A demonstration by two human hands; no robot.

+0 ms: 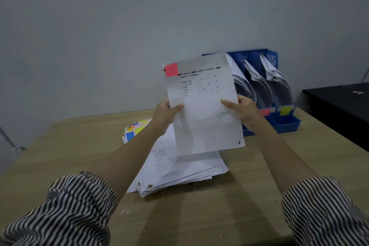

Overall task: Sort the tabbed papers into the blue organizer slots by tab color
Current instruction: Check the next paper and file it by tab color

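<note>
Left hand (166,113) and right hand (242,112) each pinch the white printed sheet with a pink corner tab (201,106), blue plastic slotted organizer (287,124) just behind.

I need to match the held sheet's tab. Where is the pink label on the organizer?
In the head view, the pink label sits on the blue organizer front, right of the right hand, left of the yellow label.

Black-and-white striped sleeves (75,201), pushed up, bare forearms
</note>
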